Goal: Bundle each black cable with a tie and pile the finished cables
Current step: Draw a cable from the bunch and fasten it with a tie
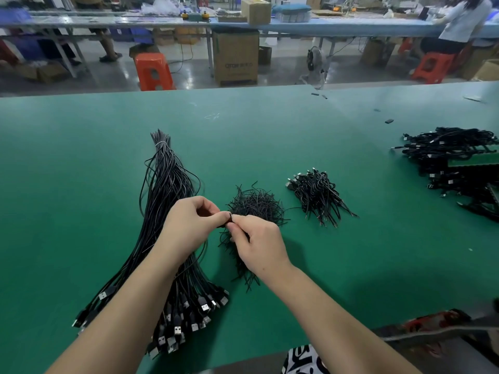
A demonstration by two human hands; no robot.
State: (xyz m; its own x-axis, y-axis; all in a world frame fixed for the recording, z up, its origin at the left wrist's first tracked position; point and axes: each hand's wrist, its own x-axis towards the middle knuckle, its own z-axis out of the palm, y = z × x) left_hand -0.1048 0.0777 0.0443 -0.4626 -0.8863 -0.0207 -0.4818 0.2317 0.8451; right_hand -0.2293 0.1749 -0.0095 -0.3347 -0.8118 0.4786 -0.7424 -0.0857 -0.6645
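Note:
A long sheaf of loose black USB cables (164, 190) lies on the green table (81, 147), plugs fanned toward me at the lower left. A heap of short black ties (255, 205) sits in the middle. My left hand (189, 225) and my right hand (256, 241) meet above the ties, both pinching one small black tie (230, 217) between thumb and fingertips. A small pile of bundled cables (314, 194) lies to the right of the ties.
A bigger heap of bundled cables (456, 163) lies at the far right edge. Small black bits (388, 121) dot the far table. Orange stools (154, 71), cardboard boxes (235, 59) and a seated person (459, 22) lie beyond the table.

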